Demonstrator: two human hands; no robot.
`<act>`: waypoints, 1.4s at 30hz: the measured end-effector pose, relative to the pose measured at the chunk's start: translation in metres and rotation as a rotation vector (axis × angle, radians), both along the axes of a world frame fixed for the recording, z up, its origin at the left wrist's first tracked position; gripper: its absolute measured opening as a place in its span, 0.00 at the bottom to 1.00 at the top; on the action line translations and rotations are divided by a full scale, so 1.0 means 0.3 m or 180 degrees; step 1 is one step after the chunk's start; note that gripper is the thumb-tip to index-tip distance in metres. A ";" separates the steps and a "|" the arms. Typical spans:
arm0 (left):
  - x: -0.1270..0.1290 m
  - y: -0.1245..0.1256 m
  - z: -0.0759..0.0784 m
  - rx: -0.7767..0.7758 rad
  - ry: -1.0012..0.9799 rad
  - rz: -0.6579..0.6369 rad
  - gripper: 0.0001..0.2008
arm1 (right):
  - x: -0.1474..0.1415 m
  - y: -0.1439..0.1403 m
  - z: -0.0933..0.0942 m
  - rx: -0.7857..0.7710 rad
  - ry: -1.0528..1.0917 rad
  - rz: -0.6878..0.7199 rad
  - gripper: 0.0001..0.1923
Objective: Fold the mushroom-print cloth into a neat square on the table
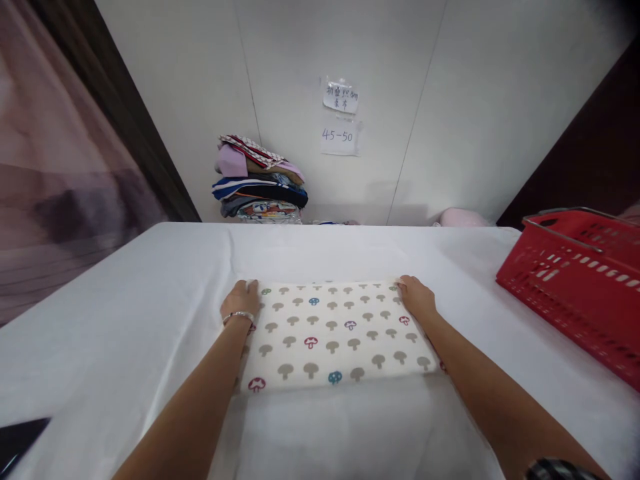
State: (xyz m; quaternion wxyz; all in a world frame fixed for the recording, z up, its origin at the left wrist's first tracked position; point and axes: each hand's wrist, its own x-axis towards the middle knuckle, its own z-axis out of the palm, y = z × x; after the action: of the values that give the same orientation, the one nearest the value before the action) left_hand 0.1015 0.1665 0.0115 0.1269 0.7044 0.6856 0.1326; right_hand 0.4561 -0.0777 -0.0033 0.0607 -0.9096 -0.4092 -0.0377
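While a pink curtain (65, 153) hangs along the left side of the white-covered surface (125, 300), a stack of folded textiles (260, 180) stands against the wall (300, 60) past the far edge, apparently kept apart from the cloth in use. Nearer, the left hand (243, 303) grasps the far left corner of the mushroom-print cloth (330, 333), which lies on the surface between the forearms; the right hand (417, 300) grasps the far right corner, so the paired grips seem to keep that edge straight and the fabric smooth. At the right stands a red plastic basket (565, 293), probably placed there for easy reach. Of what is obscured, a black object (20, 437) at lower left is cut off and unidentifiable, the stack's base is hidden, and several fingertips cannot be seen. Whether the plain pale panel (350, 427) below the print belongs to the cloth is hard to tell. The basket's right end is cropped.
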 end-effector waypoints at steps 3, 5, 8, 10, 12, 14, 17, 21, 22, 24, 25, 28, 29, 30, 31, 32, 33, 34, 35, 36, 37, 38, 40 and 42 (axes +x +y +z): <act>0.001 -0.007 0.008 -0.0043 0.0041 0.0151 0.22 | 0.016 0.006 0.007 -0.0013 0.0049 0.0031 0.17; 0.000 -0.013 0.013 -0.0021 0.0041 0.0236 0.23 | 0.036 0.010 0.024 -0.0081 0.0182 0.0166 0.16; -0.003 -0.016 0.016 0.0023 0.0140 0.0260 0.23 | 0.067 0.003 0.055 -0.0254 0.0459 0.0351 0.15; -0.004 -0.013 0.014 0.0061 0.0219 0.0234 0.22 | 0.075 -0.014 0.066 -0.0360 0.0451 0.0257 0.18; -0.004 -0.009 0.014 0.0085 0.0238 0.0215 0.21 | 0.068 -0.035 0.064 -0.0411 0.0277 0.0059 0.22; -0.003 -0.007 0.015 0.0071 0.0201 0.0216 0.20 | 0.052 -0.050 0.054 -0.0425 0.0114 -0.0105 0.25; -0.003 -0.008 0.017 0.0092 0.0165 0.0194 0.21 | 0.030 -0.053 0.042 -0.0491 0.0054 -0.0218 0.26; -0.005 -0.008 0.011 0.0235 0.0183 0.0222 0.21 | 0.022 -0.045 0.043 -0.0486 0.0150 -0.0301 0.27; -0.006 -0.007 0.009 0.0248 0.0178 0.0230 0.22 | 0.024 -0.046 0.043 -0.0430 0.0167 -0.0312 0.27; -0.008 -0.004 0.005 0.0234 0.0158 0.0234 0.21 | 0.031 -0.052 0.041 -0.0258 0.0182 -0.0335 0.26; -0.009 -0.002 0.003 0.0216 0.0152 0.0238 0.21 | 0.035 -0.056 0.040 -0.0168 0.0190 -0.0348 0.25; -0.010 0.005 -0.001 0.0149 0.0146 0.0261 0.20 | 0.047 -0.063 0.032 -0.0001 0.0270 -0.0362 0.23; -0.010 0.008 -0.002 0.0133 0.0146 0.0265 0.20 | 0.050 -0.063 0.029 0.0013 0.0300 -0.0360 0.22; -0.010 0.010 -0.003 0.0119 0.0146 0.0271 0.21 | 0.052 -0.063 0.026 0.0015 0.0325 -0.0361 0.22; -0.011 0.012 -0.004 0.0109 0.0147 0.0279 0.21 | 0.055 -0.061 0.023 0.0016 0.0344 -0.0371 0.22; -0.011 0.013 -0.004 0.0100 0.0145 0.0288 0.21 | 0.057 -0.059 0.021 0.0014 0.0356 -0.0393 0.22; -0.011 0.013 -0.004 0.0087 0.0134 0.0302 0.21 | 0.058 -0.057 0.018 0.0014 0.0359 -0.0417 0.22; -0.010 0.013 -0.003 0.0070 0.0111 0.0315 0.21 | 0.060 -0.055 0.016 0.0009 0.0359 -0.0433 0.22; -0.010 0.012 -0.002 0.0056 0.0076 0.0326 0.21 | 0.061 -0.054 0.015 -0.0005 0.0357 -0.0450 0.22; -0.010 0.010 -0.001 0.0056 0.0029 0.0336 0.21 | 0.063 -0.052 0.014 -0.0029 0.0355 -0.0472 0.22; -0.009 0.008 0.001 0.0069 -0.0022 0.0337 0.22 | 0.064 -0.051 0.013 -0.0061 0.0359 -0.0492 0.23; -0.009 0.007 0.002 0.0086 -0.0071 0.0345 0.23 | 0.065 -0.050 0.012 -0.0092 0.0366 -0.0509 0.23; -0.009 0.005 0.003 0.0120 -0.0129 0.0343 0.26 | 0.067 -0.048 0.012 -0.0113 0.0385 -0.0531 0.24; -0.010 0.008 0.002 0.0060 -0.0121 0.0308 0.27 | 0.068 -0.048 0.011 -0.0094 0.0385 -0.0533 0.25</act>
State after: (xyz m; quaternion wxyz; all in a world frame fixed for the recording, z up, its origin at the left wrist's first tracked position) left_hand 0.0984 0.1688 0.0121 0.1267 0.6690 0.7150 0.1584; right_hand 0.4766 -0.0922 0.0001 0.0685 -0.9421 -0.3279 0.0183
